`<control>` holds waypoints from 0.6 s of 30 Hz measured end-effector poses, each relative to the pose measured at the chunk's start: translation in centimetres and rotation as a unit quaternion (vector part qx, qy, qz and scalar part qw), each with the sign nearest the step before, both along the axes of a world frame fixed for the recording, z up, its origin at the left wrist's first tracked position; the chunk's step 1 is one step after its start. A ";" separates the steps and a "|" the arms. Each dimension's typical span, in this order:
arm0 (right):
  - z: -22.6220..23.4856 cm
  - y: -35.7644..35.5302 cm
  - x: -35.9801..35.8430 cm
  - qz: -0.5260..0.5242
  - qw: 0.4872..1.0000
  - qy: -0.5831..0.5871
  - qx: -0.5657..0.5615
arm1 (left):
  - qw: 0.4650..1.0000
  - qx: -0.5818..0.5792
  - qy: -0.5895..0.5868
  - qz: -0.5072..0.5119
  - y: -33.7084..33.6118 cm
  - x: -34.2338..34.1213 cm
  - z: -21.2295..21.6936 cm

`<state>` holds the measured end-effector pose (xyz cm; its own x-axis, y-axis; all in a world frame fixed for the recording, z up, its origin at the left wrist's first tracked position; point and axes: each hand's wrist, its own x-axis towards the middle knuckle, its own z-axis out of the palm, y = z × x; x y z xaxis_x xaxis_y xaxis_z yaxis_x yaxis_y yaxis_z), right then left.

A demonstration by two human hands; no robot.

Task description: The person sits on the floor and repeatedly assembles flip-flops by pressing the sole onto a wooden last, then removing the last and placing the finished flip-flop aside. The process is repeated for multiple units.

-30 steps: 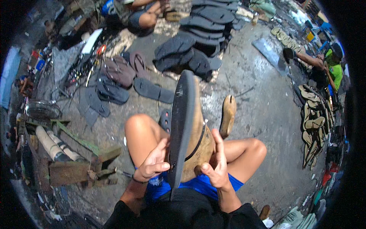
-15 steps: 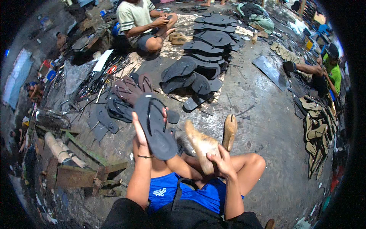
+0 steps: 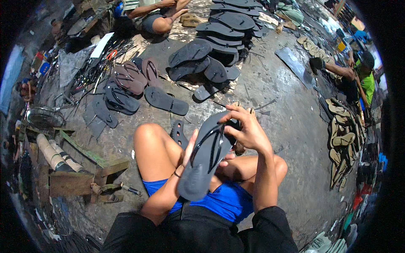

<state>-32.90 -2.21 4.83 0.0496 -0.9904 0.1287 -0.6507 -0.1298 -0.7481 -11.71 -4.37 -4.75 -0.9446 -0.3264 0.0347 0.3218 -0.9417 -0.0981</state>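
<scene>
A dark grey flip-flop (image 3: 207, 154) with glossy black straps is held up over my lap, its toe end pointing away and to the right. My left hand (image 3: 188, 154) supports it from beneath, thumb along the left edge and fingertips showing past the right edge. Bent fingers of my right hand (image 3: 254, 133) are at the front of the strap, near the toe. Beyond that hand, tan tips of wooden foot forms (image 3: 252, 112) peek out, mostly hidden. A single dark flip-flop (image 3: 166, 101) lies on the floor past my left knee, beside brown flip-flops (image 3: 130, 78) and a black pair (image 3: 121, 100).
Stacked black soles (image 3: 230, 29) stand ahead. A person (image 3: 158, 17) sits at the far left, another in green (image 3: 366, 80) at the right. Tan flip-flops (image 3: 342, 141) line the right side. At the left are a wooden stand (image 3: 71, 185) and a fan (image 3: 45, 117).
My right hand has let go of the wooden foot form and moved onto the flip-flop's strap. My left hand has brought the flip-flop right and nearer. The view has shifted downward.
</scene>
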 end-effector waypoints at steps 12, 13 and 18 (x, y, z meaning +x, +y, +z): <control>-9.6 -1.8 -0.5 -0.188 0.939 -0.287 -0.035 | 0.755 -0.442 -0.454 0.170 -2.6 3.9 1.8; -10.0 -1.7 -0.6 -0.210 0.937 -0.280 -0.025 | 0.716 -0.443 -0.488 0.230 -4.9 4.0 2.1; -13.2 -0.4 -1.3 -0.215 0.936 -0.276 0.023 | 0.643 -0.423 -0.511 0.382 -21.1 8.2 7.3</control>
